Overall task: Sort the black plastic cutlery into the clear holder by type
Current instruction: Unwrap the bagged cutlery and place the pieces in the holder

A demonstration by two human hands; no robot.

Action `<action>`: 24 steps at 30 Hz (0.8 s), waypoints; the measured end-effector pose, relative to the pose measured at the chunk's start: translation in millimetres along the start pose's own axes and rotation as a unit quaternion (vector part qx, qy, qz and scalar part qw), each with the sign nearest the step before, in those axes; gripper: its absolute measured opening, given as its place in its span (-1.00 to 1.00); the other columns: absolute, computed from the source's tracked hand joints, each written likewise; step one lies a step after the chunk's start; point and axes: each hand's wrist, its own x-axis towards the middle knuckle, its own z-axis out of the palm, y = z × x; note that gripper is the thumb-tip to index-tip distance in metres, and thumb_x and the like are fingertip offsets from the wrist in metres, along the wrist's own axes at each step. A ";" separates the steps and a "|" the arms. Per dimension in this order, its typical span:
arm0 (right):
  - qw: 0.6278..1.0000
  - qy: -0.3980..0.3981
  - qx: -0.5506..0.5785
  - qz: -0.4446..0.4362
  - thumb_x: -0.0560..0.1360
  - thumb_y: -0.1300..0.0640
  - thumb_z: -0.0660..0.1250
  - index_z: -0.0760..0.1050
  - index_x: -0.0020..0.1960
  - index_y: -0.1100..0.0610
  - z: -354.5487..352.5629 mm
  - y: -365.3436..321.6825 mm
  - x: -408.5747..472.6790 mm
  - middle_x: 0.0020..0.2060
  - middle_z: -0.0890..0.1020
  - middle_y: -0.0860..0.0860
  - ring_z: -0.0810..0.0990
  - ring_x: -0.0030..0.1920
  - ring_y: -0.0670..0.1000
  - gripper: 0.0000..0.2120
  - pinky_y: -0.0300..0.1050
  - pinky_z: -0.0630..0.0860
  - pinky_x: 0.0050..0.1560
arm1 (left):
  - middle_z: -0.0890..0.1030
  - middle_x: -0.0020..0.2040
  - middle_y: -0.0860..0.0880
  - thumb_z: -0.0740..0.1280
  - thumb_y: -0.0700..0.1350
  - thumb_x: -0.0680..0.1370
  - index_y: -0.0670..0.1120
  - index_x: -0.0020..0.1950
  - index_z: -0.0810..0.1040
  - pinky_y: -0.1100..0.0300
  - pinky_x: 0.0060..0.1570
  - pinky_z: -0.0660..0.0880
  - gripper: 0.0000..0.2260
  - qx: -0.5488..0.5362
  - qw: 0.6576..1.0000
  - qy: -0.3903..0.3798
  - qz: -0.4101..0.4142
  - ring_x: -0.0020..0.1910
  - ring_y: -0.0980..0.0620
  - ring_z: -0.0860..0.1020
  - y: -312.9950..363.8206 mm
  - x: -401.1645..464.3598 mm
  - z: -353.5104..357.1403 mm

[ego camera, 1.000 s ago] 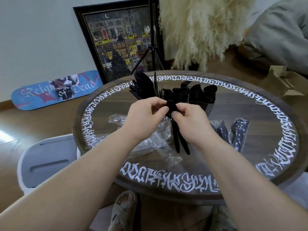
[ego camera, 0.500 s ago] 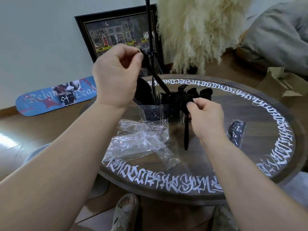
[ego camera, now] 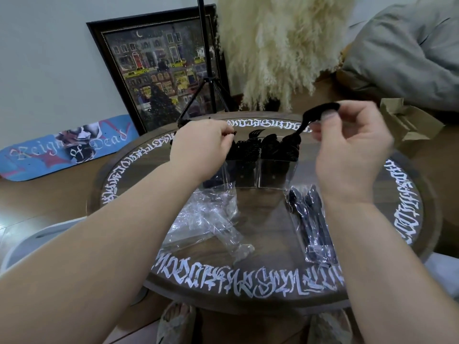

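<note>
Since the frame half a second back, the left hand has dropped from up high to the holder's left end, and the right hand has risen, lifting its spoon above the holder's right end. The right fingers pinch the spoon by its bowl, the handle slanting down-left toward the spoons already standing in the right compartment. The left fingers are curled over the left compartment; whether they hold a piece cannot be told, since the hand hides its own fingertips and that part of the holder. Forks stand in the middle compartment, between the two hands. Below the right wrist, a wrapped pack of cutlery lies well inside the worktop's right rim. Empty wrappers lie below the left wrist, near the centre. Bare glass shows between wrappers and pack, and the holder sits toward the far edge, apart from the lettered border.
</note>
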 end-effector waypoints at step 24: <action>0.963 -0.046 -0.235 -0.127 0.50 0.18 0.29 0.59 -0.04 0.18 16.6 48.4 11.1 -0.24 0.65 0.07 0.61 -0.22 0.10 -0.87 -0.12 0.41 -0.13 | 0.54 0.25 0.11 0.14 0.27 0.56 0.12 0.32 0.47 0.02 0.20 0.17 -0.59 0.092 0.992 -0.066 0.050 0.32 0.02 0.36 -1.6 1.2 29.8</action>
